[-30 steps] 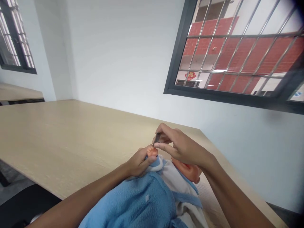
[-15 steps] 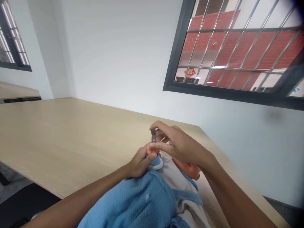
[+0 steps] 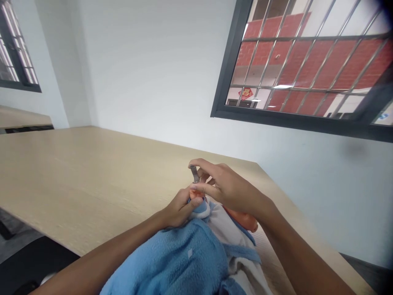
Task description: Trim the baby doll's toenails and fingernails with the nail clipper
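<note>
My grip's on two things: left hand (image 3: 179, 209) closed round the doll's hand (image 3: 195, 195), right hand (image 3: 229, 183) pinching a metal nail clipper (image 3: 195, 174) over it, contact out of sight. Nearest, the doll's blue clothing (image 3: 184, 254); if that cuff (image 3: 200, 210) slips, the hand could twist and the clipper skid. Beyond, tabletop (image 3: 92, 176), then barred window (image 3: 218, 90).

The small grey lever-shaped metal clipper (image 3: 194, 174) looks smooth and faintly shiny, while the tiny orange doll hand (image 3: 195, 194) looks like smooth plastic with a soft gloss. The doll's bulky blue cloth outfit (image 3: 172, 258) is matt and fuzzy, like fleece (its white cloth panel (image 3: 220, 222) looks smoother). The pale tan wood-look counter (image 3: 92, 172) has a slight sheen; the slender silver window bars (image 3: 276, 39) are glossy metal.
</note>
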A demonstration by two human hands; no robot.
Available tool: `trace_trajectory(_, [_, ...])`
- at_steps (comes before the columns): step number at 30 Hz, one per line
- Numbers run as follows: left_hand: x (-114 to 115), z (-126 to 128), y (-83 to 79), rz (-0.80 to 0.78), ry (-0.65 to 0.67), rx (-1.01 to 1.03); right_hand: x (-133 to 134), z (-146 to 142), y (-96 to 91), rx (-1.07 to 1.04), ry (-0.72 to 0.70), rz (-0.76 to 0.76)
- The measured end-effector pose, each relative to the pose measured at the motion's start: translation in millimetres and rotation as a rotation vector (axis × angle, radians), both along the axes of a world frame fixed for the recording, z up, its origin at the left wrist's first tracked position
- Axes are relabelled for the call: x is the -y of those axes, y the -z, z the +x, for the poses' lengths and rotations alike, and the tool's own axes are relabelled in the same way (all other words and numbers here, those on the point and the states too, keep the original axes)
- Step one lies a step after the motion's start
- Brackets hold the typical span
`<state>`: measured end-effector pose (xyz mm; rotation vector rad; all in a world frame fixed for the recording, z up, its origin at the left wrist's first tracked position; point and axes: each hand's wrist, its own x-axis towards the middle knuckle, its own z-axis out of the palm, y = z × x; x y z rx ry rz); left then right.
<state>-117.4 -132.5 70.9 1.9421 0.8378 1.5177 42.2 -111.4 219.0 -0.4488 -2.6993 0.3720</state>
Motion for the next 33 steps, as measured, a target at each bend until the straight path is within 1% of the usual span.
trace_trajectory(3, [1,-1,-1.3,0.002,-0.013,-0.014,2,-2,-1.2,0.012,0.013,0.028])
trace_trajectory(9, [2,-1,-3.0,-0.006,-0.015,-0.037,1,-5,-2.6,-0.002,-0.050,0.045])
trace_trajectory(12, [2,-1,-2.4,-0.011,-0.010,-0.039,1,-4,-1.5,-0.015,-0.049,0.058])
trace_trajectory(14, [2,-1,-2.0,-0.014,-0.010,-0.035,1,-3,-1.0,-0.012,-0.029,0.034])
trace_trajectory(16, [2,-1,-1.9,-0.019,-0.012,-0.033,0,-2,-1.3,-0.021,-0.021,-0.024])
trace_trajectory(19, [2,-1,-2.7,-0.030,-0.012,-0.034,-2,2,-3.4,-0.058,-0.050,-0.122])
trace_trajectory(21, [2,-1,-3.8,-0.037,-0.004,-0.036,-4,4,-5.1,-0.078,-0.064,-0.154])
trace_trajectory(27, [4,-1,-7.0,-0.044,0.004,-0.030,-4,6,-7.6,-0.115,-0.022,-0.133])
trace_trajectory(33, [6,-1,-8.4,-0.024,-0.015,-0.018,-5,8,-7.5,-0.077,-0.051,-0.074])
